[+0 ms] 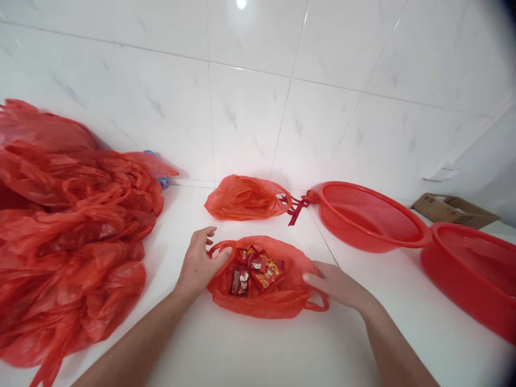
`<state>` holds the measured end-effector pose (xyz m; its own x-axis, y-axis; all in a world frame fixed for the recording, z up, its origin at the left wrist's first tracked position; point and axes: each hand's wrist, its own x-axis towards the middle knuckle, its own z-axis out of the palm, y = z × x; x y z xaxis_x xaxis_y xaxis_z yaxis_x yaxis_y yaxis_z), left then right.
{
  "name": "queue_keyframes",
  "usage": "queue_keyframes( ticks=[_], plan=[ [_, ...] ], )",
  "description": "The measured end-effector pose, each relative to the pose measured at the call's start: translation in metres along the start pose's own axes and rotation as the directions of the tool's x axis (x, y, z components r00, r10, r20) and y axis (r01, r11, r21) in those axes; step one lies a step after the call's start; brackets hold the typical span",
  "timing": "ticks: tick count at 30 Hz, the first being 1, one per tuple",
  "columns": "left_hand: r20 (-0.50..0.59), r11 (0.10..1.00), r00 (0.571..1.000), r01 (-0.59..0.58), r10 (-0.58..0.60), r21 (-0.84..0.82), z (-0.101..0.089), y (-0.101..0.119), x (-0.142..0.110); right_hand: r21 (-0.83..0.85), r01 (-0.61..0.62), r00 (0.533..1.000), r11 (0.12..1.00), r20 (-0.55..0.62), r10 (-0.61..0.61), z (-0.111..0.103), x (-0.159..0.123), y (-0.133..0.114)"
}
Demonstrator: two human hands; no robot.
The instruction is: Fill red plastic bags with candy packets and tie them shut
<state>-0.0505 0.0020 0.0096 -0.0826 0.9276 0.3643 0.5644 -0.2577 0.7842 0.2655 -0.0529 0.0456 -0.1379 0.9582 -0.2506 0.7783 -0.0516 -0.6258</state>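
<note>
A red plastic bag [262, 309] lies with its mouth spread on the white surface, several small red snack packets [262, 270] showing inside. At its left side is my left hand [200, 263], thumb touching the rim beside the handle loop and fingers apart. My right hand [341, 284] is at the opposite side, its thumb over the bag's edge and its other fingers partly hidden; the edge appears pinched there. The right handle loop hangs below that hand. Just behind sits a second red plastic bag [245, 199], crumpled.
Many red plastic bags [76, 226] are heaped at the left. Dark red ribbon strips [296, 208] lie behind, near one red mesh basket [371, 220]. Another red basket [467, 269] stands at the far right, with a cardboard box [451, 209] behind it. A tiled wall [250, 118] closes off the back.
</note>
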Motion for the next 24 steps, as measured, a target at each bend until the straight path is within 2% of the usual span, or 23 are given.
queue_keyframes(
  ticks=[2, 3, 5, 7, 8, 12, 16, 18, 21, 24],
  plan=[
    [0.092, 0.998, 0.996, 0.004, -0.01, 0.06, -0.007, -0.001, -0.006, 0.163, 0.004, 0.974, 0.987, 0.225, -0.041, -0.005, -0.003, 0.004],
    [0.147, 0.998, 0.989, 0.013, -0.022, 0.06, -0.01, -0.001, -0.009, 0.215, -0.009, 0.957, 0.977, 0.285, -0.054, -0.007, -0.003, 0.007],
    [0.263, 0.997, 0.963, 0.073, -0.067, -0.012, -0.016, -0.002, -0.014, 0.292, -0.028, 0.95, 0.956, 0.304, -0.065, -0.007, 0.001, 0.016],
    [0.327, 0.977, 0.937, 0.175, -0.126, -0.122, -0.021, -0.002, -0.015, 0.395, -0.034, 0.968, 0.918, 0.24, -0.068, -0.004, 0.008, 0.026],
    [0.323, 0.961, 0.935, 0.214, -0.15, -0.173, -0.023, -0.001, -0.013, 0.465, -0.035, 0.979, 0.885, 0.195, -0.064, -0.002, 0.012, 0.031],
    [0.127, 0.907, 0.975, 0.217, -0.183, -0.362, -0.029, 0.013, 0.005, 0.709, 0.017, 0.997, 0.705, -0.063, 0.04, 0.002, 0.028, 0.039],
    [0.063, 0.785, 0.978, 0.2, -0.201, -0.586, -0.041, 0.05, 0.03, 0.817, 0.241, 0.938, 0.523, -0.335, 0.092, -0.016, 0.036, 0.018],
    [0.04, 0.728, 0.987, 0.14, -0.153, -0.671, -0.049, 0.075, 0.042, 0.792, 0.335, 0.911, 0.51, -0.411, 0.038, -0.034, 0.033, -0.002],
    [-0.052, 0.668, 0.998, -0.018, -0.031, -0.744, -0.06, 0.113, 0.057, 0.698, 0.457, 0.86, 0.551, -0.505, -0.073, -0.061, 0.022, -0.035],
    [-0.118, 0.627, 0.991, -0.128, 0.057, -0.768, -0.07, 0.145, 0.064, 0.643, 0.576, 0.79, 0.504, -0.595, -0.144, -0.083, 0.009, -0.063]
  ],
)
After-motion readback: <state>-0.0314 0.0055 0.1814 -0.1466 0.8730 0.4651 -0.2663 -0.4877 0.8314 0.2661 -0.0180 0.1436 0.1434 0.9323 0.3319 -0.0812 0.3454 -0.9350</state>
